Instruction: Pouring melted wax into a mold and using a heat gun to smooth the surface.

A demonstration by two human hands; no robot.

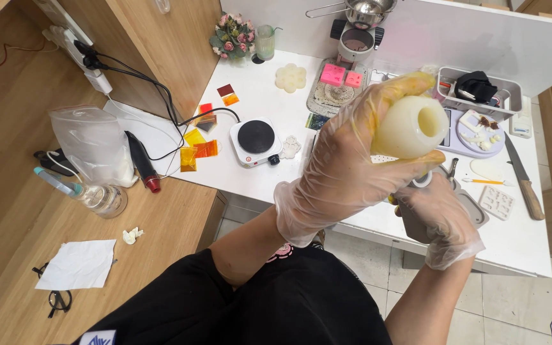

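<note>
My left hand (346,160), in a clear thin glove stained yellow at the fingertips, is raised and grips a pale cream rounded silicone mould (411,126) with a hollow opening facing right. Below it my right hand (439,220), also gloved, is closed around a small tool with a grey body and a white round tip (421,181); most of that tool is hidden by the fingers. Both hands are held above the near edge of the white table (269,185).
On the white table stand a small electric hotplate (255,140), pink moulds (340,75), a flower-shaped white piece (291,77), a scale (474,137), a knife (524,179), a white mould tray (496,202) and orange film pieces (198,150). A plastic bag (94,144), bottle (91,193) and glasses (59,299) lie on the wooden counter.
</note>
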